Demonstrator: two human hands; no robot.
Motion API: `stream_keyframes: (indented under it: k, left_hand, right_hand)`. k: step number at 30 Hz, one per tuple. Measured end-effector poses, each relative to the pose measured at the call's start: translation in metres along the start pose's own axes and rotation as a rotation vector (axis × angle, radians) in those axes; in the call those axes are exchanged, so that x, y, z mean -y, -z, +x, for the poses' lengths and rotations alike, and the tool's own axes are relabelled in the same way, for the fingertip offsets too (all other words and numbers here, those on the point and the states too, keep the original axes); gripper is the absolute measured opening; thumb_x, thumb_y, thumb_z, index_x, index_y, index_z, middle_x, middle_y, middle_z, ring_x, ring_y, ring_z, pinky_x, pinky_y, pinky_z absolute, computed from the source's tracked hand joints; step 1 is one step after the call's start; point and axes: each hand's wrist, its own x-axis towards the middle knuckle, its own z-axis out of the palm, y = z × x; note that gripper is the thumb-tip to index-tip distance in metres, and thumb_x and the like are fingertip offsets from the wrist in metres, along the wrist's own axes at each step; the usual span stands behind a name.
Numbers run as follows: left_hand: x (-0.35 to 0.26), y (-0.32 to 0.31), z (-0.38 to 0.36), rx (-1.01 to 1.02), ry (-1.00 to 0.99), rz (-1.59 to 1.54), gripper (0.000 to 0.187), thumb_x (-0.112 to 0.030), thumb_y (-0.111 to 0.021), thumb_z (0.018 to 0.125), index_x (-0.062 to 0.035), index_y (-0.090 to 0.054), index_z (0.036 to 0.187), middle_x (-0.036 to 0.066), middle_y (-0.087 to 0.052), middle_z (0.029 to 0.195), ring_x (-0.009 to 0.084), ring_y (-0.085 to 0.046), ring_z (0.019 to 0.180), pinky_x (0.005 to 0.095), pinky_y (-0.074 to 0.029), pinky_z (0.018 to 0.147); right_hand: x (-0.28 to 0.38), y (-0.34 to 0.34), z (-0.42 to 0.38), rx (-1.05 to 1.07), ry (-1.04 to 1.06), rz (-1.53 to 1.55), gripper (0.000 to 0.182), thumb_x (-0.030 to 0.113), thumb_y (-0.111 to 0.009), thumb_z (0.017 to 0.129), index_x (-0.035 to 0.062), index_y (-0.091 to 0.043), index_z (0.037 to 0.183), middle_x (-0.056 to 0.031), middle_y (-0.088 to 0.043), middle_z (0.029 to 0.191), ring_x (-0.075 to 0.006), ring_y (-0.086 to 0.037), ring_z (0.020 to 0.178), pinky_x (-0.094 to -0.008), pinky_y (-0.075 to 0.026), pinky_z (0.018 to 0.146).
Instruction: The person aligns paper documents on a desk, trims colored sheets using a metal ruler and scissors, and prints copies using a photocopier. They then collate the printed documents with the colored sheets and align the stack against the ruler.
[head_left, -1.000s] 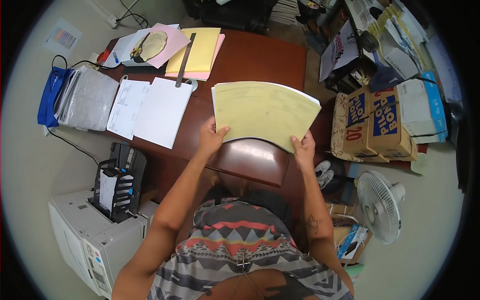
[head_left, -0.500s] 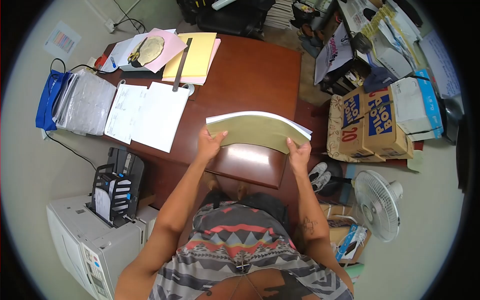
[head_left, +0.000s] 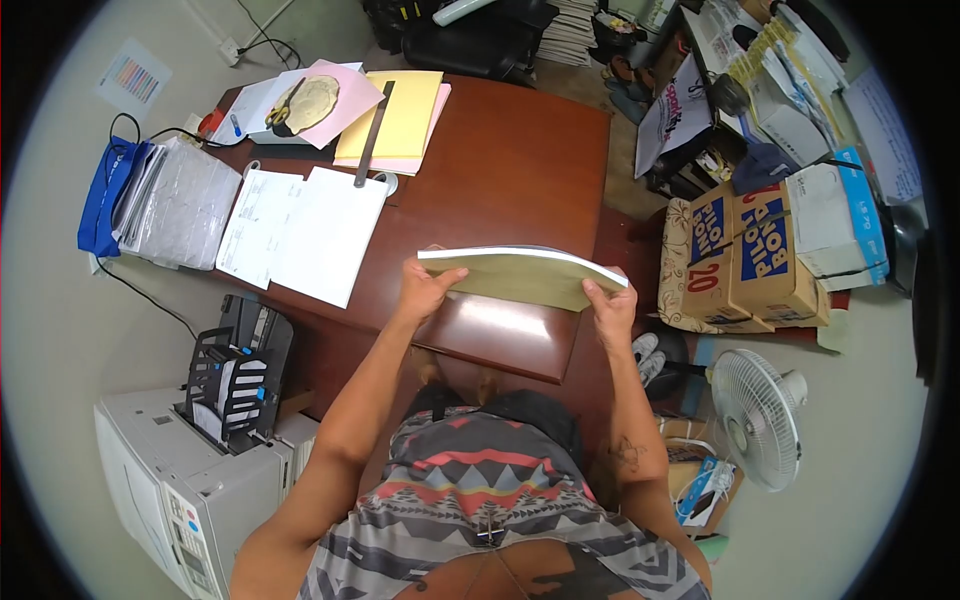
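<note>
A stack of paper (head_left: pixel 520 276) with an olive-green sheet facing me and white edges along its top is held above the near part of the desk. My left hand (head_left: pixel 427 287) grips its left end, thumb across the green face and fingers behind. At the right end, my right hand (head_left: pixel 610 303) is closed on it in the same way. The stack bows slightly upward between the hands. Its far side and most of my fingers are hidden.
White printed sheets (head_left: pixel 325 235), yellow folders (head_left: pixel 405 115), a metal ruler (head_left: pixel 374 135) and scissors (head_left: pixel 280 112) lie on the desk (head_left: pixel 500 160). Left stands a printer (head_left: pixel 180 480). To the right are cardboard boxes (head_left: pixel 740 255) and a fan (head_left: pixel 755 420).
The stack has tipped so its green face looks narrower and its white top edge shows more. It bends less than before. Both hands keep hold of it, now slightly lower in view.
</note>
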Motion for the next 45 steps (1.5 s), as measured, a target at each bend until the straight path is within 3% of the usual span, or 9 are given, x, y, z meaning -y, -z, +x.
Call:
stream_keyframes:
  k: [12, 26, 28, 30, 34, 37, 41, 44, 45]
  left_hand:
    - [0.005, 0.008, -0.001, 0.076, -0.157, 0.108, 0.018, 0.007, -0.074, 0.079, 0.0008, -0.068, 0.094, 0.004, -0.067, 0.090, 0.0134, -0.063, 0.085, 0.0277, -0.052, 0.077]
    - [0.060, 0.019, 0.014, 0.164, 0.425, 0.297, 0.037, 0.002, -0.075, 0.080, 0.0072, -0.064, 0.115, 0.016, -0.071, 0.106, 0.0208, -0.069, 0.091, 0.0328, -0.056, 0.079]
    - [0.061, 0.014, 0.012, 0.125, 0.498, 0.136, 0.040, -0.003, -0.078, 0.081, 0.0088, -0.063, 0.116, 0.018, -0.070, 0.110, 0.0236, -0.070, 0.094, 0.0337, -0.056, 0.081]
    - [0.061, 0.018, 0.021, 0.072, 0.651, -0.014, 0.039, -0.011, -0.075, 0.086, 0.0102, -0.062, 0.116, 0.018, -0.069, 0.112, 0.0261, -0.070, 0.096, 0.0347, -0.057, 0.083]
    - [0.081, 0.017, 0.024, -0.046, 0.740, -0.125, 0.036, -0.023, -0.063, 0.095, 0.0083, -0.064, 0.112, 0.020, -0.072, 0.102, 0.0302, -0.071, 0.093, 0.0384, -0.056, 0.081]
    - [0.075, 0.008, 0.009, 0.049, -0.072, 0.815, 0.027, -0.021, -0.066, 0.091, 0.0009, -0.068, 0.106, 0.025, -0.069, 0.088, 0.0342, -0.070, 0.084, 0.0416, -0.053, 0.075]
    - [0.068, 0.008, -0.001, 0.134, -0.157, 0.848, 0.028, -0.025, -0.064, 0.093, 0.0010, -0.069, 0.103, 0.021, -0.071, 0.085, 0.0307, -0.071, 0.083, 0.0407, -0.054, 0.074]
    - [0.074, 0.014, 0.005, 0.113, 0.092, 0.391, 0.032, -0.028, -0.062, 0.096, 0.0024, -0.068, 0.104, 0.017, -0.073, 0.091, 0.0280, -0.072, 0.084, 0.0392, -0.055, 0.074]
    - [0.062, 0.017, 0.014, 0.116, 0.419, 0.048, 0.033, -0.026, -0.061, 0.097, 0.0039, -0.066, 0.108, 0.015, -0.072, 0.098, 0.0265, -0.072, 0.085, 0.0375, -0.056, 0.074]
  right_hand:
    - [0.011, -0.002, -0.004, 0.141, -0.029, -0.225, 0.011, -0.002, -0.070, 0.086, -0.0008, -0.065, 0.096, -0.0021, -0.066, 0.092, -0.0095, -0.059, 0.087, -0.0237, -0.048, 0.080]
    - [-0.080, 0.005, 0.011, 0.107, -0.550, -0.386, 0.025, -0.001, -0.062, 0.088, -0.0070, -0.065, 0.111, -0.0121, -0.072, 0.097, -0.0175, -0.068, 0.081, -0.0316, -0.054, 0.075]
    - [-0.078, 0.000, -0.005, 0.149, -0.281, -0.806, 0.033, -0.003, -0.058, 0.085, 0.0017, -0.067, 0.117, -0.0187, -0.072, 0.096, -0.0231, -0.070, 0.080, -0.0328, -0.054, 0.078]
    - [-0.072, -0.001, -0.019, 0.211, 0.394, -0.877, 0.032, -0.003, -0.058, 0.085, 0.0028, -0.069, 0.115, -0.0205, -0.071, 0.094, -0.0260, -0.071, 0.080, -0.0318, -0.054, 0.078]
    - [-0.072, 0.008, -0.015, 0.280, 0.491, -0.868, 0.030, -0.001, -0.061, 0.086, 0.0015, -0.068, 0.115, -0.0173, -0.073, 0.097, -0.0215, -0.070, 0.085, -0.0305, -0.053, 0.079]
    - [-0.074, 0.013, 0.007, 0.251, -0.539, -0.296, 0.027, 0.009, -0.067, 0.089, -0.0046, -0.067, 0.113, -0.0127, -0.073, 0.102, -0.0150, -0.069, 0.083, -0.0291, -0.053, 0.074]
    - [-0.073, 0.020, 0.031, 0.018, -0.869, 0.023, 0.019, 0.005, -0.062, 0.092, -0.0074, -0.068, 0.106, -0.0108, -0.072, 0.099, -0.0168, -0.069, 0.081, -0.0289, -0.054, 0.074]
    - [-0.078, 0.017, 0.023, 0.157, -0.433, -0.306, 0.022, -0.001, -0.056, 0.091, -0.0044, -0.068, 0.110, -0.0136, -0.072, 0.103, -0.0219, -0.070, 0.083, -0.0312, -0.055, 0.078]
    - [-0.058, 0.012, 0.018, 0.237, 0.029, -0.573, 0.024, -0.002, -0.056, 0.090, -0.0020, -0.068, 0.111, -0.0158, -0.072, 0.104, -0.0255, -0.071, 0.085, -0.0325, -0.055, 0.079]
